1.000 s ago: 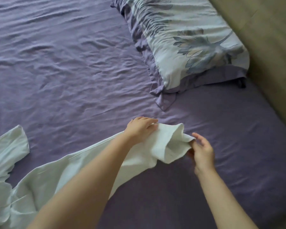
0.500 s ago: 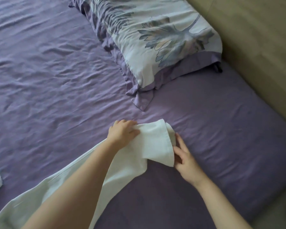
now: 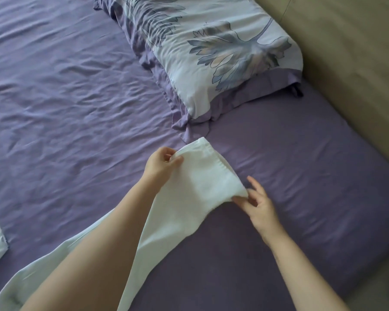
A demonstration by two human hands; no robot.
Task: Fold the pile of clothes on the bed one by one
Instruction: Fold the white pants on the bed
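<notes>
Pinched at both corners, the hem of the white garment (image 3: 202, 176) lies on the purple sheet (image 3: 301, 153): left hand (image 3: 161, 164) at the far corner, right hand (image 3: 257, 203) at the near one. Best to pull the thin, limp cloth taut and smooth before folding. Beyond sits a soft leaf-print pillow (image 3: 222, 48).
</notes>
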